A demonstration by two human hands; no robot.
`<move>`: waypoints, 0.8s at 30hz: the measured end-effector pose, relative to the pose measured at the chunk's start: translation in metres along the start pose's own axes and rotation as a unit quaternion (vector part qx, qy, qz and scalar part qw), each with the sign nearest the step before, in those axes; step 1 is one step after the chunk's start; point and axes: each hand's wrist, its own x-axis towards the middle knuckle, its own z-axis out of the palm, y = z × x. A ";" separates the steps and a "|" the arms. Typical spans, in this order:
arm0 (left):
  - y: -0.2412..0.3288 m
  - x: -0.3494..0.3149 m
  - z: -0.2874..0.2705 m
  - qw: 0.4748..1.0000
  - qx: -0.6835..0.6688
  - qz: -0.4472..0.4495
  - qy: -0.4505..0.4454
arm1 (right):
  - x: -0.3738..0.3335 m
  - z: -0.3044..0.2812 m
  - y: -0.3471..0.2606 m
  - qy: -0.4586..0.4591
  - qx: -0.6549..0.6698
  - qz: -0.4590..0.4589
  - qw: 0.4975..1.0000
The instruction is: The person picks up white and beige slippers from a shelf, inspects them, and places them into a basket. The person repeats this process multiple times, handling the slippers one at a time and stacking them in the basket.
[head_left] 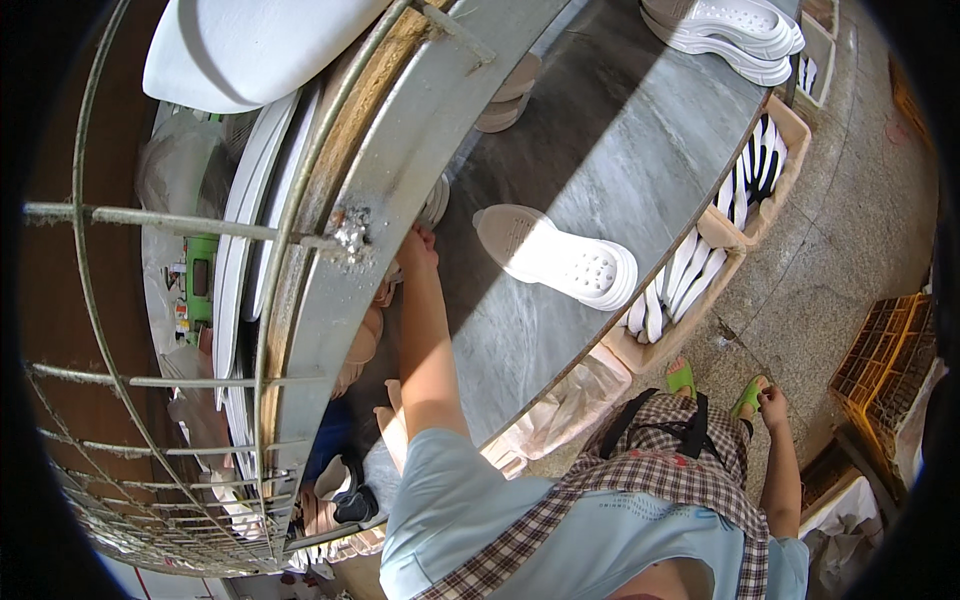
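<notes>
My left arm stretches up across the grey marbled tabletop (560, 130). At its far end, my left hand (418, 248) is closed with curled fingers by the grey metal shelf edge. A light shoe sole (436, 203) pokes out just beyond those fingers; whether they grip it is hidden. To the right of this hand lies a white shoe sole (560, 256) with a perforated heel, in the sunlight. My right hand (772, 405) hangs low at my side, fingers curled in, and nothing shows in it.
Paired white soles (730, 30) sit at the table's far end, beige ones (508, 95) near the shelf. Bins (790, 130) of black-and-white parts line the right edge. A wire guard (90, 215) and metal shelf rim (400, 150) stand left. Orange crates (885, 350) stand on the floor.
</notes>
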 end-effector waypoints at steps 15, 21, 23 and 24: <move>-0.045 0.077 -0.009 0.914 -0.354 -0.192 -0.049 | -0.034 0.032 -0.066 0.060 0.067 -0.202 0.975; -0.029 0.048 -0.009 0.949 -0.277 -0.150 -0.007 | -0.077 0.036 -0.182 -0.010 0.102 -0.310 0.945; -0.019 0.007 -0.025 0.953 -0.257 -0.158 0.013 | -0.091 0.034 -0.202 -0.065 0.116 -0.318 0.939; -0.009 -0.018 -0.039 0.927 -0.299 -0.225 0.024 | -0.098 0.033 -0.207 -0.086 0.105 -0.328 0.935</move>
